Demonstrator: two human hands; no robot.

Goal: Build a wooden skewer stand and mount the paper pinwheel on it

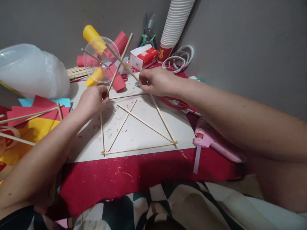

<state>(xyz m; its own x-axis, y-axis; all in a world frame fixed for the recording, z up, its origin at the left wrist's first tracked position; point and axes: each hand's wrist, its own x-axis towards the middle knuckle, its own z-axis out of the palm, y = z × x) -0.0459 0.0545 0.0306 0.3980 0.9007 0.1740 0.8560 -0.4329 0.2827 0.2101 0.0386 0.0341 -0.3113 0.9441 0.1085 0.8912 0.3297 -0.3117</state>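
Observation:
My left hand [94, 99] pinches the lower end of a thin wooden stick [127, 48] that slants up to the right. In my right hand [155, 81], the fingers are closed on another wooden stick [112, 52], slanting up to the left. These two sticks cross above the far side of a four-sided stick frame [141, 149] lying on a white board [88, 147]. Yellowish joints mark the frame's two near corners; my hands partly cover the far ones. Inside the frame, two more thin sticks [148, 124] cross each other.
A pink glue gun [216, 145] lies right of the board. Behind are a clear plastic lid [90, 68], red and yellow paper tubes [92, 33], a red-and-white box [145, 57], stacked cups [177, 22] and pruners [149, 35]. Coloured paper [45, 123] and a plastic bag [35, 70] sit left.

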